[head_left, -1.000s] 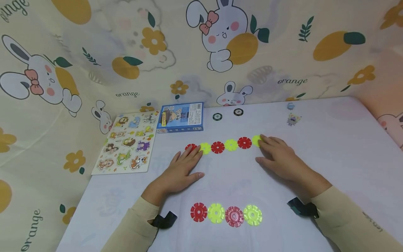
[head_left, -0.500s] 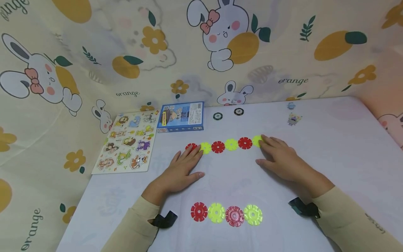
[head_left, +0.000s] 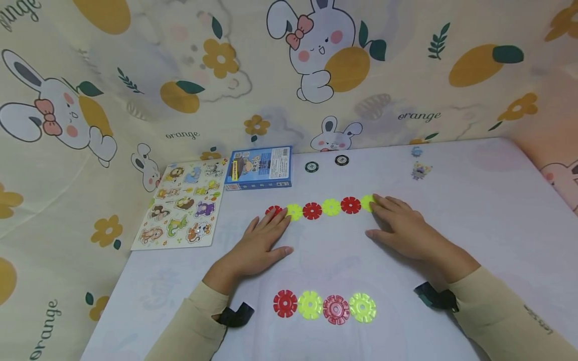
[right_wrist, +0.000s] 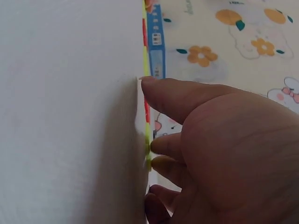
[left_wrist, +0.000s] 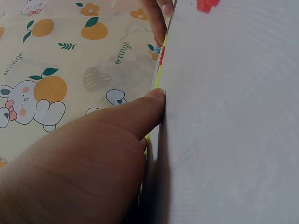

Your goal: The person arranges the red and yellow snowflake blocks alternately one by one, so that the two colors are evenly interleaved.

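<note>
Lying flat with straight fingers and the thumb out, the left hand [head_left: 259, 248] covers part of the red disc [head_left: 272, 208] ending the far row of discs [head_left: 327, 207] on the left, while the right hand [head_left: 402, 228] rests its extended fingers on the yellow disc [head_left: 367, 200] at the right end, neither gripping. Probably light, stiff, slick plastic, the row might part where discs meet; pinching single discs edgewise seems safest.

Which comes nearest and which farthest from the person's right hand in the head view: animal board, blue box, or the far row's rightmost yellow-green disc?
1. Yellow-green disc: partly covered by the right hand.
2. Blue box: farther back, to that hand's left.
3. Animal board: farthest left, past the blue box.
</note>
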The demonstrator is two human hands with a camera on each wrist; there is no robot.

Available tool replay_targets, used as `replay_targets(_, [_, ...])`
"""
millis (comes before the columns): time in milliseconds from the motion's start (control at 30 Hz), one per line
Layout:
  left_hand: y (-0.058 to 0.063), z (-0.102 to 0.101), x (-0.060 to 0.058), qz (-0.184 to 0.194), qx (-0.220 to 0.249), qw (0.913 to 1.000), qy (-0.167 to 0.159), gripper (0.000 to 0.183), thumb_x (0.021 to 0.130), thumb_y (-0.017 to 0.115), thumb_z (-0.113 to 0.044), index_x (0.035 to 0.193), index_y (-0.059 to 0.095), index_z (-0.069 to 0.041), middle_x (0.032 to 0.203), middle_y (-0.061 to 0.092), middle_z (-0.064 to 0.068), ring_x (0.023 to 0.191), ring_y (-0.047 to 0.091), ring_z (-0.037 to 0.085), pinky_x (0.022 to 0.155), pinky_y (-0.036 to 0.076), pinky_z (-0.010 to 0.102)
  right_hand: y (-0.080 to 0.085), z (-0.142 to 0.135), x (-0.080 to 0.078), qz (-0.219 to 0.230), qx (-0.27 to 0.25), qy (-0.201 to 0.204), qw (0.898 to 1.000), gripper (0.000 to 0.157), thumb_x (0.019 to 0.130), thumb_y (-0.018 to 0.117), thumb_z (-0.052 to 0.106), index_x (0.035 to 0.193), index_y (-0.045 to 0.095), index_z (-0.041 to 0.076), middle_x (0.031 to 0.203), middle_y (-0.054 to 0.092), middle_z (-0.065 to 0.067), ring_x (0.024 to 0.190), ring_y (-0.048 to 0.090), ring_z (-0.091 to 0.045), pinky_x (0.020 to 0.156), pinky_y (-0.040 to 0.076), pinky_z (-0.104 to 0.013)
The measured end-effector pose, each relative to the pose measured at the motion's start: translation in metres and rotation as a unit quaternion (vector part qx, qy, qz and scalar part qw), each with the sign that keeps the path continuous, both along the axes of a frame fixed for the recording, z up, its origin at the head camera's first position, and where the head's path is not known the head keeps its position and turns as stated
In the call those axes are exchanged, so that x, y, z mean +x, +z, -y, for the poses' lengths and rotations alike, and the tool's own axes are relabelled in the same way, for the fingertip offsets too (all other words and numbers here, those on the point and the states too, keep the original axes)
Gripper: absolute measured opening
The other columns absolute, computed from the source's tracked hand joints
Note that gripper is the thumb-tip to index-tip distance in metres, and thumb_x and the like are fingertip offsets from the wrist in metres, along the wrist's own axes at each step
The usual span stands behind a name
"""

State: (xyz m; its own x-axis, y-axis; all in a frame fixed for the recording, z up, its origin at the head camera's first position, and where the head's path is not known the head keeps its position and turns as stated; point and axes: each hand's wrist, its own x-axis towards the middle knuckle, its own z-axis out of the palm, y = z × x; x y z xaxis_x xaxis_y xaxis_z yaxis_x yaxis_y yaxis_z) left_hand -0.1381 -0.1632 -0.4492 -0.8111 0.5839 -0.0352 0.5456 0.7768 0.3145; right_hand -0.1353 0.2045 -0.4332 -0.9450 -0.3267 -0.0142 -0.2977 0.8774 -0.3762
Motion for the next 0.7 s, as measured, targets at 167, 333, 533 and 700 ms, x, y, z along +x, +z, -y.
replay_targets(167, [0.001, 0.0, 0.001, 0.005, 0.0, 1.0, 0.002, 0.077, 0.091, 0.046, -0.061, 0.154, 0.02, -0.024, 0.159, 0.009, -0.008, 0.144, 0.001, 0.019, 0.112, 0.003, 0.054, 0.007, -0.002, 0.0, 0.023, -0.077, -0.019, 0.997, 0.075, 0.085, 0.067, 0.05, 0.147, 0.039, 0.018, 0.154, 0.027, -0.01, 0.138, 0.022, -0.037, 0.098, 0.03, -0.066])
replay_targets(333, [0.0, 0.0, 0.001, 0.008, 0.004, 1.0, 0.002, 0.077, 0.091, 0.046, -0.061, 0.154, 0.02, -0.024, 0.159, 0.009, -0.008, 0.144, 0.0, 0.019, 0.112, 0.002, 0.054, 0.024, -0.002, 0.009, 0.066, -0.261, 0.003, 0.963, 0.056, 0.092, 0.063, 0.038, 0.143, 0.043, 0.031, 0.145, 0.039, 0.002, 0.126, 0.043, -0.026, 0.088, 0.048, -0.049])
replay_targets(533, [0.0, 0.0, 0.0, 0.007, -0.004, 1.0, 0.0, 0.079, 0.091, 0.044, -0.063, 0.154, 0.018, -0.025, 0.159, 0.007, -0.008, 0.144, -0.002, 0.019, 0.111, 0.002, 0.054, 0.029, 0.026, 0.032, 0.17, -0.379, 0.124, 0.901, 0.057, 0.093, 0.064, 0.02, 0.144, 0.04, 0.029, 0.139, 0.046, -0.006, 0.117, 0.051, -0.031, 0.083, 0.052, -0.038])
replay_targets(700, [0.001, 0.0, 0.0, 0.007, -0.004, 1.0, 0.001, 0.078, 0.091, 0.044, -0.062, 0.154, 0.018, -0.024, 0.159, 0.008, -0.008, 0.144, -0.001, 0.019, 0.111, 0.002, 0.054, 0.02, 0.053, 0.055, 0.27, -0.307, 0.205, 0.89, 0.07, 0.084, 0.074, 0.028, 0.145, 0.04, 0.03, 0.136, 0.049, 0.002, 0.118, 0.049, -0.021, 0.092, 0.047, -0.037])
